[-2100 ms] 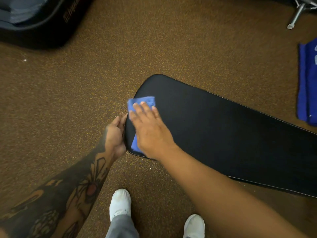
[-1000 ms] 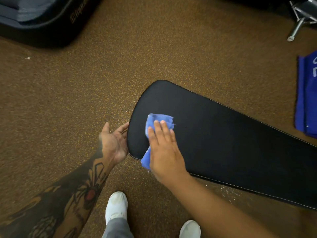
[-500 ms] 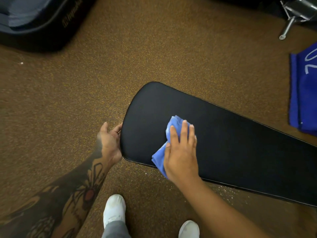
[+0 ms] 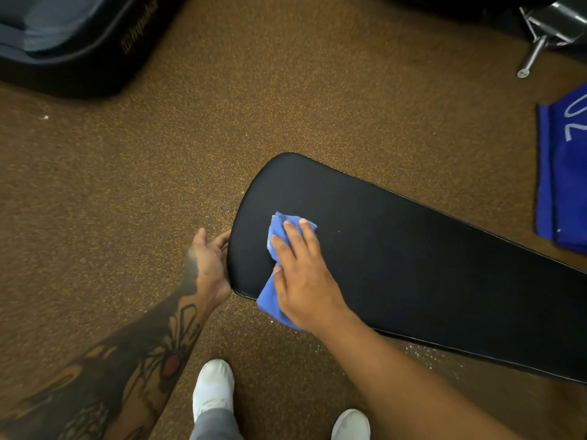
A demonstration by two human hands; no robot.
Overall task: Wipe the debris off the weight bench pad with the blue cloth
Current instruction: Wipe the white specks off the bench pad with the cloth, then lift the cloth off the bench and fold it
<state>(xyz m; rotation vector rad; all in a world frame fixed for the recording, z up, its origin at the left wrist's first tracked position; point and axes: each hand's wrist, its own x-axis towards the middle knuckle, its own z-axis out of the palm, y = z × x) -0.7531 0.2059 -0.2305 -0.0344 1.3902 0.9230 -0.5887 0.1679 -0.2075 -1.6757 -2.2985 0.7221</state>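
A long black weight bench pad point(image 4: 413, 265) runs from the middle of the view to the right edge. The blue cloth point(image 4: 276, 230) lies crumpled on its rounded left end, and a corner of it hangs over the near edge. My right hand point(image 4: 301, 277) presses flat on the cloth with straight fingers. My left hand point(image 4: 209, 265) is cupped against the pad's rounded end, fingers touching its edge. A tiny pale speck point(image 4: 339, 231) sits on the pad just right of the cloth.
Brown speckled floor surrounds the pad. Pale crumbs point(image 4: 428, 354) lie on the floor below the pad's near edge. A dark padded machine part point(image 4: 79, 42) is at the top left, a metal leg point(image 4: 533, 55) at the top right, a blue towel point(image 4: 562, 176) at the right. My white shoes point(image 4: 212, 389) stand below.
My right hand has slid the cloth back to the left, toward the pad's rounded end. My left hand stays cupped at that end.
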